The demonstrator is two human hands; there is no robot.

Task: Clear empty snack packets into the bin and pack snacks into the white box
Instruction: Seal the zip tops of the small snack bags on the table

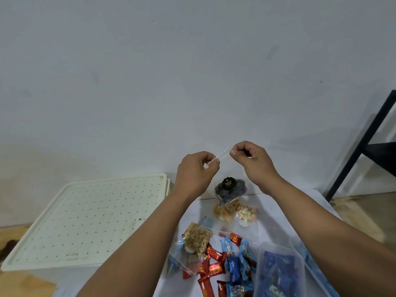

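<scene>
Lower right I see a clear tub (pixel 278 273) of blue packets, with red wrappers (pixel 211 269) beside it. Centre frame, the left hand (pixel 196 171) and right hand (pixel 251 160) pinch the top edge of a clear bag (pixel 229 190), lifted above the table.

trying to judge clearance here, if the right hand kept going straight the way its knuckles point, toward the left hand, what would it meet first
The right hand points leftward along the clear bag's top strip, which both hands pinch. The first thing in that line is the left hand; only the strip lies between them. Depth is hard to judge from one view.
</scene>
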